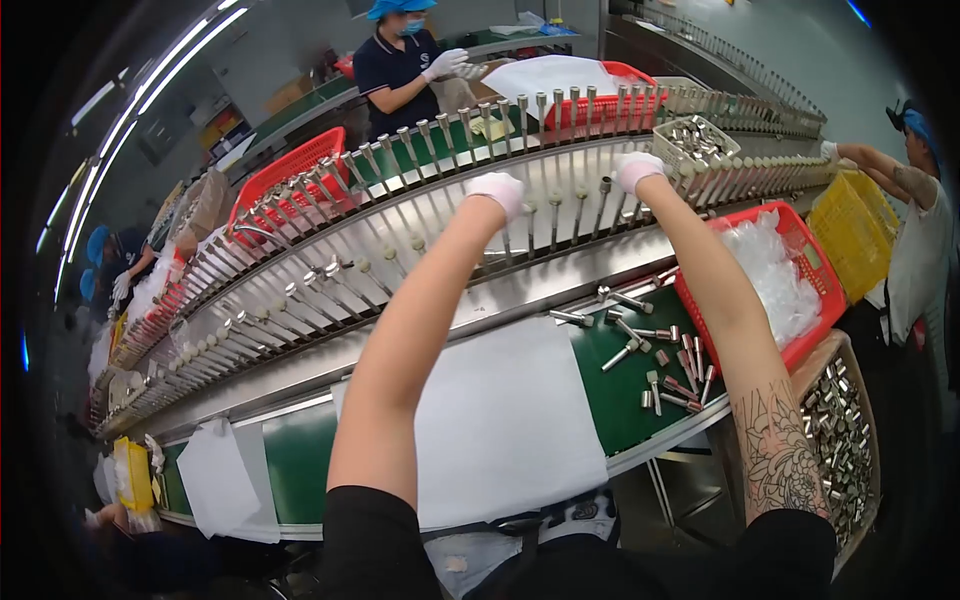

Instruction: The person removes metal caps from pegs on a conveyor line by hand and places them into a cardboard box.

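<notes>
My left hand [497, 192], in a white glove, reaches over the near row of upright metal rods [555, 222] on the steel line. It looks closed at the top of one rod; its fingertips are turned away from me. Further right, my right hand [640, 171], gloved too, is curled above the same row, just left of a light bin [697, 142] of small metal parts. What it holds is hidden. Between my hands, several rods stand, one with a dark socket-like top [605, 186]. Loose metal pieces with stems [626, 352] lie on the green bench below.
White sheets [505, 400] cover the bench before me. A red basket [822, 290] with clear plastic bags stands right, above a box of metal caps [840, 450]. Another red basket [290, 175] sits beyond the line. Co-workers stand opposite [395, 75] and right [915, 200].
</notes>
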`<control>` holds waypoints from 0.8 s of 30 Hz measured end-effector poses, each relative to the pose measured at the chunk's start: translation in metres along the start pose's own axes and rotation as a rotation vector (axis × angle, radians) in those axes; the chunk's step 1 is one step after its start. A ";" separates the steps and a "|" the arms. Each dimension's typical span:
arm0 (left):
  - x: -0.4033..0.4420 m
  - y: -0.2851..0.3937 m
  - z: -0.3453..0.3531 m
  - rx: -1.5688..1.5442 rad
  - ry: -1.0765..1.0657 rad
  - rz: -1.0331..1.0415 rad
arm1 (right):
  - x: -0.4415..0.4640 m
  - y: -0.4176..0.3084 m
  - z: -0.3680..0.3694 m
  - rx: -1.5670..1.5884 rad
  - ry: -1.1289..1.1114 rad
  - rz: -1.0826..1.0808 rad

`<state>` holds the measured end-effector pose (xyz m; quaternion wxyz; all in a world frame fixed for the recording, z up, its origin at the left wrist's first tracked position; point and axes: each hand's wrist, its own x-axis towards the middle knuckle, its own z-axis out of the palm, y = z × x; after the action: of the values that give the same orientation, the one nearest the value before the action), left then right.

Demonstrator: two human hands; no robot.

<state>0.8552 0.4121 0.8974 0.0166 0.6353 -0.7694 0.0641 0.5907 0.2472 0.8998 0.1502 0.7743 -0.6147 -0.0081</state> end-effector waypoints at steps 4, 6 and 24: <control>0.048 0.020 0.019 0.077 -0.160 -0.249 | -0.014 0.015 0.007 0.055 0.223 0.060; 0.050 0.024 0.004 0.024 -0.194 -0.132 | -0.005 0.039 0.009 -0.156 0.276 -0.106; -0.213 -0.196 0.014 0.047 0.014 -0.311 | -0.155 -0.244 -0.108 0.340 0.201 -0.651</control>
<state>1.0891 0.5820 0.8755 0.0168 0.7466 -0.6598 0.0832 0.8054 0.4681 0.9173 0.0685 0.9399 -0.3113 0.1227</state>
